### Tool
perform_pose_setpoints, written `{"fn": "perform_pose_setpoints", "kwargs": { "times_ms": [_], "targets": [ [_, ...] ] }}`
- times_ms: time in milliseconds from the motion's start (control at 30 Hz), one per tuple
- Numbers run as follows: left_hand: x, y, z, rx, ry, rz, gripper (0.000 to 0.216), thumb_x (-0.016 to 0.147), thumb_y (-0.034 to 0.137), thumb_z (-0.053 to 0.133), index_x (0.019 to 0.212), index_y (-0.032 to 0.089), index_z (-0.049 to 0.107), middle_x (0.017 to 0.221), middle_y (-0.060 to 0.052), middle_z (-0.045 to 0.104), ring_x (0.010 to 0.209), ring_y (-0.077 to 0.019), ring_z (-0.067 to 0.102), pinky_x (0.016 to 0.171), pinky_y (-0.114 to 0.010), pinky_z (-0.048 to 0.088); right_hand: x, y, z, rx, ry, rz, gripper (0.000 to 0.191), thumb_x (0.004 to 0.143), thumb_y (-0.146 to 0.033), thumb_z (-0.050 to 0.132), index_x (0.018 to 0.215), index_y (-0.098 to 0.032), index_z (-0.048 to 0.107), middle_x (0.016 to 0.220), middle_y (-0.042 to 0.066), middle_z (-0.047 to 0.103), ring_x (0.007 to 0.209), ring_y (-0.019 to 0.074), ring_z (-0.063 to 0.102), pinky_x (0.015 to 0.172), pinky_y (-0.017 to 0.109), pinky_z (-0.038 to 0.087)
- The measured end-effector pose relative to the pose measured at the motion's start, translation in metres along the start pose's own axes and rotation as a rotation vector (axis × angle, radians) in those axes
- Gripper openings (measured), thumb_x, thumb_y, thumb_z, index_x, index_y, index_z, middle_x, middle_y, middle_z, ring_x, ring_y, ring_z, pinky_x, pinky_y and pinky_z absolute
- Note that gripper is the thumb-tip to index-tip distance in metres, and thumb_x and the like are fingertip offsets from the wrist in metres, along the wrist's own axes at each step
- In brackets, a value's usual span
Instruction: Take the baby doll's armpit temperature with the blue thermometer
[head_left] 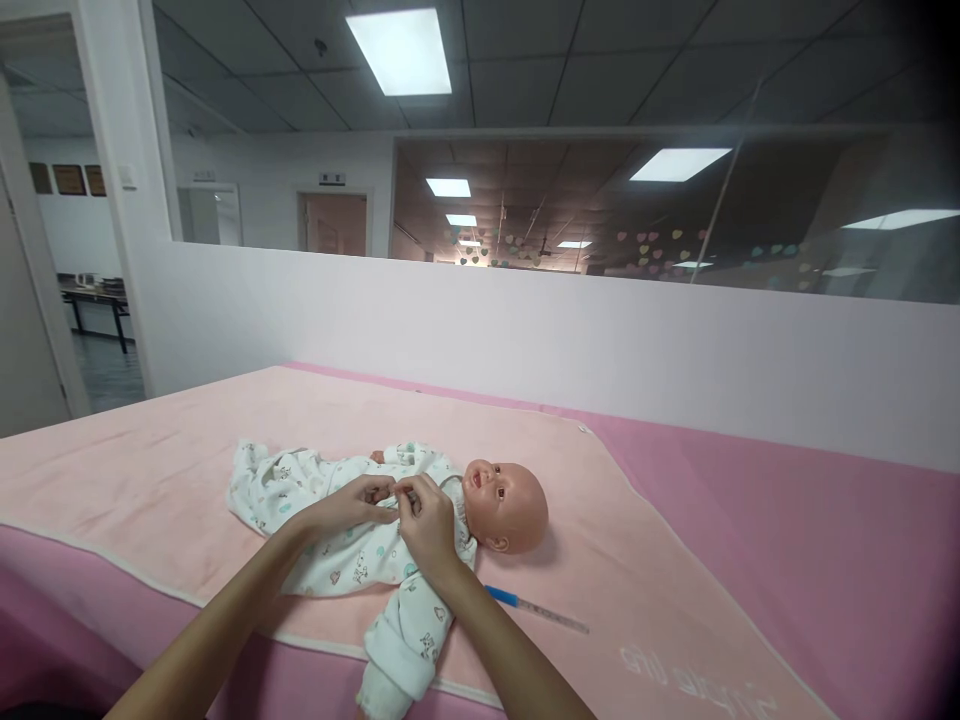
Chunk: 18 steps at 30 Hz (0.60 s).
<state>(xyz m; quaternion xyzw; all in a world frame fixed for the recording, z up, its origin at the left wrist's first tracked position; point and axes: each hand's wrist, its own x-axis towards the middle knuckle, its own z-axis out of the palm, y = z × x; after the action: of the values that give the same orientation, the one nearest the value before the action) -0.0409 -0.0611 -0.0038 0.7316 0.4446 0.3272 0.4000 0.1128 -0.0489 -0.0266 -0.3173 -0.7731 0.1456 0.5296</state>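
Observation:
A baby doll (504, 497) lies on its back on a light pink towel (187, 470), head to the right. It wears a white printed sleepsuit (337, 560). My left hand (352, 503) and my right hand (427, 520) meet over the doll's chest. Both pinch the front of the sleepsuit with their fingers closed on the cloth. One sleeve (401, 640) hangs toward the near edge.
A thin thermometer (536, 608) with a blue end lies on the towel near the doll's head. The towel covers a darker pink bed (787, 560). A white partition wall (600, 340) with glass above stands behind. A doorway opens at the left.

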Motion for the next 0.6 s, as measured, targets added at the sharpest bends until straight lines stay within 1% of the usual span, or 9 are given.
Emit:
{"fn": "perform_pose_setpoints", "kwargs": {
  "times_ms": [133, 233, 333, 433, 500, 600],
  "targets": [
    [-0.001, -0.003, 0.001, -0.046, 0.063, 0.007, 0.022, 0.065, 0.03, 0.061, 0.067, 0.015, 0.045, 0.065, 0.004, 0.025, 0.06, -0.0082, 0.027, 0.054, -0.02, 0.026, 0.0, -0.002, 0.0, -0.028, -0.011, 0.015, 0.017, 0.078, -0.012, 0.045, 0.077, -0.02, 0.061, 0.078, 0.0, 0.061, 0.067, 0.0119, 0.055, 0.057, 0.02, 0.036],
    [-0.003, -0.002, 0.001, -0.079, 0.053, 0.0, 0.021, 0.064, 0.028, 0.062, 0.067, 0.015, 0.046, 0.064, 0.005, 0.026, 0.06, -0.0077, 0.027, 0.053, -0.019, 0.025, 0.001, -0.003, 0.0, -0.046, -0.01, 0.025, 0.017, 0.078, -0.012, 0.045, 0.076, -0.019, 0.06, 0.077, 0.0, 0.061, 0.066, 0.0117, 0.055, 0.056, 0.02, 0.035],
    [-0.005, -0.001, 0.0, -0.174, 0.062, 0.001, 0.025, 0.063, 0.029, 0.066, 0.076, 0.015, 0.05, 0.065, 0.005, 0.03, 0.06, -0.0074, 0.03, 0.053, -0.018, 0.027, 0.001, -0.002, -0.001, -0.055, 0.005, 0.026, 0.016, 0.078, -0.012, 0.045, 0.076, -0.019, 0.06, 0.077, 0.0, 0.061, 0.067, 0.0121, 0.055, 0.057, 0.021, 0.036],
    [-0.005, -0.002, 0.0, -0.247, 0.11, -0.01, 0.03, 0.065, 0.035, 0.066, 0.085, 0.016, 0.053, 0.066, 0.005, 0.033, 0.056, -0.0066, 0.029, 0.049, -0.018, 0.025, 0.002, -0.001, 0.0, -0.077, 0.006, 0.018, 0.017, 0.079, -0.013, 0.044, 0.078, -0.018, 0.059, 0.078, 0.001, 0.061, 0.068, 0.0126, 0.056, 0.059, 0.021, 0.037],
    [-0.004, -0.001, 0.0, -0.212, 0.135, -0.004, 0.028, 0.067, 0.038, 0.065, 0.08, 0.015, 0.056, 0.064, 0.004, 0.033, 0.056, -0.0069, 0.029, 0.049, -0.018, 0.025, 0.002, -0.005, 0.0, -0.141, -0.002, 0.019, 0.018, 0.079, -0.013, 0.043, 0.083, -0.018, 0.06, 0.082, 0.002, 0.06, 0.071, 0.0139, 0.057, 0.062, 0.022, 0.039],
    [-0.004, 0.001, 0.002, -0.125, 0.123, -0.004, 0.026, 0.066, 0.037, 0.065, 0.076, 0.013, 0.061, 0.061, 0.004, 0.033, 0.058, -0.0081, 0.032, 0.053, -0.019, 0.028, -0.003, -0.019, -0.009, -0.272, -0.043, 0.045, 0.024, 0.079, -0.015, 0.043, 0.098, -0.018, 0.058, 0.102, 0.006, 0.057, 0.072, 0.0153, 0.057, 0.06, 0.024, 0.041]
  ]
}}
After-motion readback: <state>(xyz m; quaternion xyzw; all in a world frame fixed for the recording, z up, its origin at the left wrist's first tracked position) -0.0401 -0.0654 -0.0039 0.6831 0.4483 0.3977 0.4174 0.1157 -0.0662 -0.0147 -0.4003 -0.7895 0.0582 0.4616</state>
